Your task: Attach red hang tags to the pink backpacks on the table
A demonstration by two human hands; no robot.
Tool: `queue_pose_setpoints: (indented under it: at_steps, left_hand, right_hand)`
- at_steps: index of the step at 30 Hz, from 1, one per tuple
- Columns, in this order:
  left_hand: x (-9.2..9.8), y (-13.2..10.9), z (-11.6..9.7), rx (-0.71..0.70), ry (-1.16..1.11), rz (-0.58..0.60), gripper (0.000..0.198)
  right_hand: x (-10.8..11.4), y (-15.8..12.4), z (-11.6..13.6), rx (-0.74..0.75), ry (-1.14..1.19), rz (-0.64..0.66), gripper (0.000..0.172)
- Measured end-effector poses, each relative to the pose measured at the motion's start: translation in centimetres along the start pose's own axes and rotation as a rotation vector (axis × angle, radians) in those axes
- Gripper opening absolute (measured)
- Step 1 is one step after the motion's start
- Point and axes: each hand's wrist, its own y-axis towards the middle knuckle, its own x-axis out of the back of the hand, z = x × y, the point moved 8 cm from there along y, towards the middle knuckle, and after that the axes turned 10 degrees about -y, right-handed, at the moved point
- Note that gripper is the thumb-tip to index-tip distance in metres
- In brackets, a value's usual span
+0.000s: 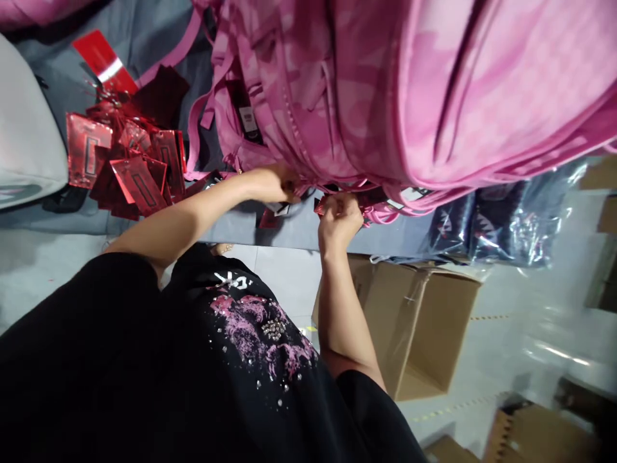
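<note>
Several pink patterned backpacks (366,83) fill the top of the view, lying on a grey table surface. At their near edge my left hand (277,183) is closed, fingers curled in beside the pink straps; what it holds is hidden. Just to its right my right hand (340,217) is pinched, with a small red shiny tag (319,206) showing at its fingertips. Below my left hand another red tag (270,218) hangs near a dark strap. A heap of shiny red hang tags (139,183) lies on the table left of my left forearm.
A pale grey bag (29,122) stands at the far left. Dark items in clear plastic (506,225) lie at the table's right end. An open cardboard box (434,334) is on the floor below, with more cartons (544,437) at lower right.
</note>
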Motion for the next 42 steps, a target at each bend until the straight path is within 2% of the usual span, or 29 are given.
queue_pose_setpoints:
  at_steps: [3, 5, 7, 9, 11, 15, 18, 21, 27, 30, 34, 38, 42]
  left_hand:
    - [0.9, -1.6, -1.2, -0.152, -0.101, -0.004, 0.052]
    - [1.4, -2.2, -1.7, -0.213, -0.13, -0.05, 0.05]
    - [2.2, -2.6, -1.1, -0.204, -0.117, -0.213, 0.041]
    - [2.8, -3.2, -0.2, -0.18, -0.081, -0.426, 0.029]
    - [2.4, -3.7, 0.6, -0.2, -0.045, -0.559, 0.02]
    - [-1.3, -3.5, 1.2, -0.337, 0.024, -0.518, 0.021]
    - [-3.7, -3.0, 1.6, -0.372, 0.157, -0.512, 0.029]
    - [-5.0, -2.3, 1.3, -0.433, 0.24, -0.516, 0.032]
    - [-4.6, -2.2, -0.3, -0.508, 0.228, -0.526, 0.036]
    - [-4.3, -2.1, -0.8, -0.54, 0.24, -0.493, 0.036]
    - [-4.2, -1.7, -1.1, -0.579, 0.225, -0.477, 0.031]
    - [-4.8, -1.8, -0.9, -0.433, 0.159, -0.549, 0.031]
    - [-6.4, -1.7, -0.4, -0.23, 0.041, -0.602, 0.03]
  right_hand:
    - [-1.6, -0.4, -1.1, -0.235, 0.305, 0.212, 0.006]
    - [-3.0, -0.9, -1.1, -0.401, 0.504, 0.404, 0.004]
    - [-3.9, -1.6, -0.8, -0.544, 0.682, 0.592, 0.003]
    - [-4.4, -2.3, -0.4, -0.639, 0.835, 0.741, 0.007]
    - [-4.6, -2.7, -0.2, -0.672, 0.926, 0.838, 0.016]
    - [-4.8, -2.8, 0.2, -0.59, 0.971, 0.93, 0.029]
    - [-5.0, -2.6, 0.4, -0.578, 0.968, 0.941, 0.035]
    - [-5.1, -2.1, 0.5, -0.584, 0.916, 0.895, 0.035]
    - [-5.0, -1.2, 0.3, -0.486, 0.763, 0.768, 0.03]
    - [-4.9, -1.1, 0.2, -0.485, 0.776, 0.785, 0.034]
    - [-4.9, -1.4, 0.1, -0.561, 0.871, 0.81, 0.042]
    - [-5.0, -1.6, -0.3, -0.56, 0.907, 0.721, 0.04]
    - [-4.9, -1.4, -1.0, -0.548, 0.907, 0.641, 0.033]
